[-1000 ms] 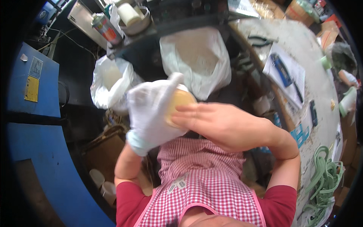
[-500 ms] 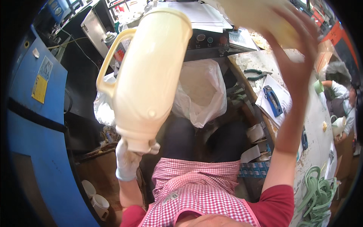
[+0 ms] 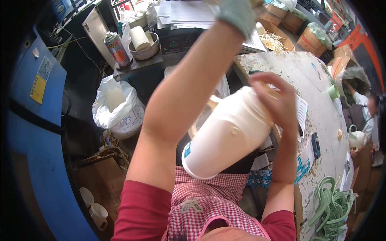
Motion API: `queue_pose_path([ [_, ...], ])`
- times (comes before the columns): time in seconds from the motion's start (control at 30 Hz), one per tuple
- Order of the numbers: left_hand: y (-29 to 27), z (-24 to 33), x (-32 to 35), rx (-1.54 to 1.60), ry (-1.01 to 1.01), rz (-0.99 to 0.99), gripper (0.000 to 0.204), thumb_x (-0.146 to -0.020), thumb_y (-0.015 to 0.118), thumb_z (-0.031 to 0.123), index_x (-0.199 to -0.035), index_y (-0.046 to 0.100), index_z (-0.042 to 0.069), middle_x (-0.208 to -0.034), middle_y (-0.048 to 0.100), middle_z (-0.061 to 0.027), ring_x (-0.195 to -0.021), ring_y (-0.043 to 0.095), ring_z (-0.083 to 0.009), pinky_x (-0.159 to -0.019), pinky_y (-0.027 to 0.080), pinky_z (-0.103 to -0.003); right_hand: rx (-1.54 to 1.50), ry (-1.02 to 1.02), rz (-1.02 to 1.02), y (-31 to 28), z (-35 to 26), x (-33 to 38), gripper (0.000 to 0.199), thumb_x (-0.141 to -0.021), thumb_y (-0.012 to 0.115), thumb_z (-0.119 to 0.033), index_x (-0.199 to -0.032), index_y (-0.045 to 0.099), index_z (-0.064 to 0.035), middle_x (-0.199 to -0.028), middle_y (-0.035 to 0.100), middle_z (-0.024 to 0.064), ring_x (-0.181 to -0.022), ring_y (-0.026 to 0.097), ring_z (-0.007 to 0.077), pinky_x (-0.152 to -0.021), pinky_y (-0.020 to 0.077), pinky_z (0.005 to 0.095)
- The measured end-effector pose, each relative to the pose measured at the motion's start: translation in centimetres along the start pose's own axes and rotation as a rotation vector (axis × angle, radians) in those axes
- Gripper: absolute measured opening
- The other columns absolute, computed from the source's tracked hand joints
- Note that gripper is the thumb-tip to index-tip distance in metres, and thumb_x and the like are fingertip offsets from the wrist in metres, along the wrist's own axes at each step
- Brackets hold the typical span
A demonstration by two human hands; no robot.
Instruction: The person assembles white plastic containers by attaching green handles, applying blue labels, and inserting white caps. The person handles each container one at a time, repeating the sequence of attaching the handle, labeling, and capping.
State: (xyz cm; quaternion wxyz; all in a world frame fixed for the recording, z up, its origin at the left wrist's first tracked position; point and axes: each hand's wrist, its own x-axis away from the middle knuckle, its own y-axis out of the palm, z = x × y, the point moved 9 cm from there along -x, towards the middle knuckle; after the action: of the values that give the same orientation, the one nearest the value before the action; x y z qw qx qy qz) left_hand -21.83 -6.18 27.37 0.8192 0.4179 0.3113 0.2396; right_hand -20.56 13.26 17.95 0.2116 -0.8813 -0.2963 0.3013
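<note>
Holding a cream ceramic jug (image 3: 227,134) in mid-air above the lap, the right hand (image 3: 277,102) has its grip curled over the jug's upper end, fingers spread across the rim on the side nearest the worktop (image 3: 317,92). The jug lies tilted, its long axis running from the right hand down and leftward to its round base, which points toward the checked apron (image 3: 209,201); its handle faces up and away, under the left forearm. The left arm crosses over the jug and reaches far forward; the gloved left hand (image 3: 237,14) is at the picture's top edge, and whether its grip is clenched cannot be told. So the right hand alone is seen to carry the jug.
</note>
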Motion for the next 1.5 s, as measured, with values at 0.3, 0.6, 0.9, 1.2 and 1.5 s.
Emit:
queue_pose_path([
  [0.3,-8.4,1.4,-8.1,-0.229,-0.469,-0.354,0.057,-0.099,0.060,0.063,-0.133,0.058,0.017,-0.125,0.063,-0.0103,-0.115,0.062,-0.0317,-0.098,0.054,-0.050,0.351,0.128,-0.203,14.9,15.4,-16.3,0.097,-0.073,0.079,-0.039,-0.159,0.045,-0.0106,-0.126,0.071,0.0266,-0.122,0.069,0.0356,-0.104,0.0534,0.0422],
  [0.6,-33.3,7.5,19.6,-1.833,-0.390,-0.500,0.031,-0.114,0.048,0.024,-0.119,0.064,-0.003,-0.099,0.070,-0.0081,-0.083,0.064,-0.0155,-0.077,0.053,-0.036,0.327,0.293,-0.332,18.3,17.0,-19.6,0.073,-0.074,0.077,-0.046,-0.136,0.071,-0.0085,-0.113,0.077,0.0203,-0.106,0.074,0.0303,-0.096,0.0567,0.0415],
  [0.9,-26.3,14.0,23.3,-0.935,-0.022,0.190,0.057,-0.113,0.046,0.036,-0.155,0.046,-0.002,-0.159,0.047,-0.0189,-0.144,0.048,-0.0313,-0.119,0.041,-0.044,-0.414,-0.095,0.688,-2.9,4.7,6.6,0.028,-0.085,0.081,-0.036,-0.094,0.082,-0.0089,-0.092,0.079,0.0054,-0.087,0.074,0.0183,-0.082,0.0563,0.0334],
  [1.2,-24.3,1.6,17.2,-0.839,-0.230,-0.119,0.052,-0.112,0.040,0.032,-0.151,0.050,-0.001,-0.150,0.057,-0.0213,-0.131,0.062,-0.0335,-0.109,0.054,-0.047,0.996,1.754,-0.343,-35.7,-2.8,56.7,0.030,-0.077,0.088,-0.021,-0.090,0.072,0.0001,-0.077,0.074,0.0135,-0.065,0.073,0.0269,-0.058,0.0595,0.0427],
  [1.5,-26.9,-5.8,14.8,-0.748,-0.297,-0.382,0.047,-0.110,0.042,0.026,-0.139,0.061,-0.005,-0.136,0.067,-0.0201,-0.118,0.068,-0.0277,-0.103,0.057,-0.041,0.875,1.963,-0.241,-17.8,-20.9,66.6,0.075,-0.064,0.096,-0.051,-0.107,0.067,0.0026,-0.099,0.076,0.0178,-0.091,0.074,0.0349,-0.078,0.0589,0.0432],
])
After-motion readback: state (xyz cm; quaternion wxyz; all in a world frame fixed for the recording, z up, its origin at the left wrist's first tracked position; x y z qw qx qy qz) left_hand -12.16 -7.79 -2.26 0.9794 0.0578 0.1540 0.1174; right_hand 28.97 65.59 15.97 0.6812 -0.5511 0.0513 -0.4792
